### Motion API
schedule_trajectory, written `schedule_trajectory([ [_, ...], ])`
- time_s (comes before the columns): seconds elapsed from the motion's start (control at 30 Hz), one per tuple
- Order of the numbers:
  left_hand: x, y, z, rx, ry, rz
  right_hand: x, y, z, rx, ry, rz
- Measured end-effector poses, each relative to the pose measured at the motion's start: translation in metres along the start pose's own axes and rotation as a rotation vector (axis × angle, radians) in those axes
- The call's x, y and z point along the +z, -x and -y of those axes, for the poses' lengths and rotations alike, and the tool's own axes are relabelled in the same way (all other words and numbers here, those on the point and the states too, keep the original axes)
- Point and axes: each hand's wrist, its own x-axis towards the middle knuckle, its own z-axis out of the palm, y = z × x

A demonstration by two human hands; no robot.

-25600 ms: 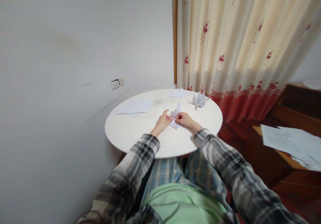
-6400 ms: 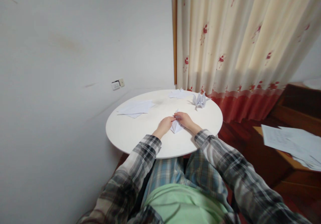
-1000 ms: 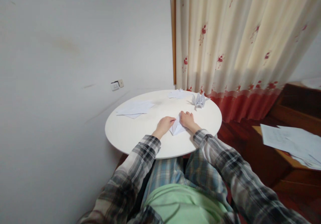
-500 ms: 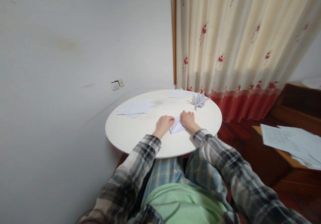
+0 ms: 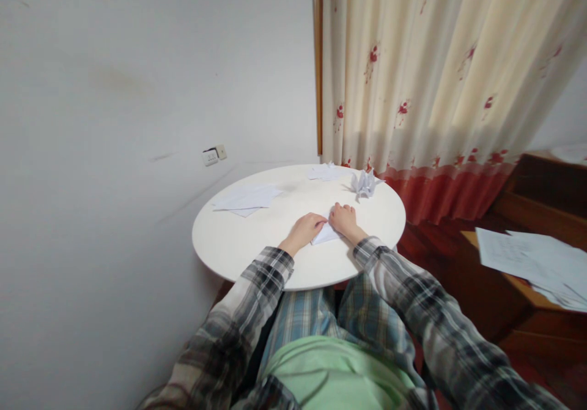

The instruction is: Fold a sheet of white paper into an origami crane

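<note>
The folded white paper point(image 5: 325, 235) lies flat on the round white table point(image 5: 247, 245), a little to the right of its middle, and is well apart from the near edge. A part of it is hidden under the hands. The left hand point(image 5: 303, 231) comes from the left side; its fingers are bent and close together, with the tips touching the upper part of the paper. If they pinch a layer, I cannot tell. The right hand point(image 5: 345, 219) rests on the right side of the paper, with the fingers curled inward; what is under them is hidden. The two hands are just beside each other.

Toward the right far edge of the table stands a group of pointed folded papers point(image 5: 364, 185). Near the far edge there are small sheets point(image 5: 323, 172), and toward the left far edge lies a flat pile of sheets point(image 5: 247, 197), overlapping.
</note>
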Motion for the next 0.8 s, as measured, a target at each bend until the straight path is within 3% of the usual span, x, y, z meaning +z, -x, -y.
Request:
schedule_trajectory([
  [0.23, 0.0, 0.003, -0.003, 0.061, 0.093, -0.01, 0.001, -0.002, 0.0, 0.014, -0.009, 0.005],
  [0.6, -0.001, 0.0, 0.007, -0.068, 0.043, 0.031, -0.001, -0.001, -0.002, 0.03, -0.03, -0.006],
  [0.8, -0.005, 0.002, 0.006, -0.06, -0.033, 0.035, -0.002, 0.0, -0.003, 0.04, -0.023, -0.028],
])
